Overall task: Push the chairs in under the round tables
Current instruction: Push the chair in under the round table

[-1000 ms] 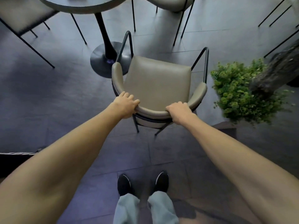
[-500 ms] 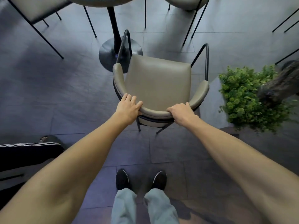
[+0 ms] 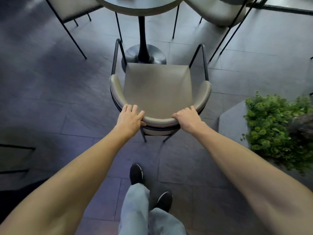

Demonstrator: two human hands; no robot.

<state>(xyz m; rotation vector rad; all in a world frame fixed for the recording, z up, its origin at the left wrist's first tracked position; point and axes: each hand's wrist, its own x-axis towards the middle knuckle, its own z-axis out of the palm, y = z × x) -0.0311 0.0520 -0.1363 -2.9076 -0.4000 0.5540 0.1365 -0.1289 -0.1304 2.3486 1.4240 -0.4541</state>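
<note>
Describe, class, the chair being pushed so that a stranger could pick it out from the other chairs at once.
Find the round table at the top, on its black pedestal. The chair stands just this side of it, seat facing the pedestal. Unlike the two chairs beyond, the left hand and right hand grip its curved back.

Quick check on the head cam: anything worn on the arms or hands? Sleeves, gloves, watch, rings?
Nothing worn on either. The left hand and right hand are bare: no gloves, and no rings visible on the fingers. Both forearms are uncovered up to the frame edge, with no sleeve cuff, watch or wristband in view. No markings or cables show.
</note>
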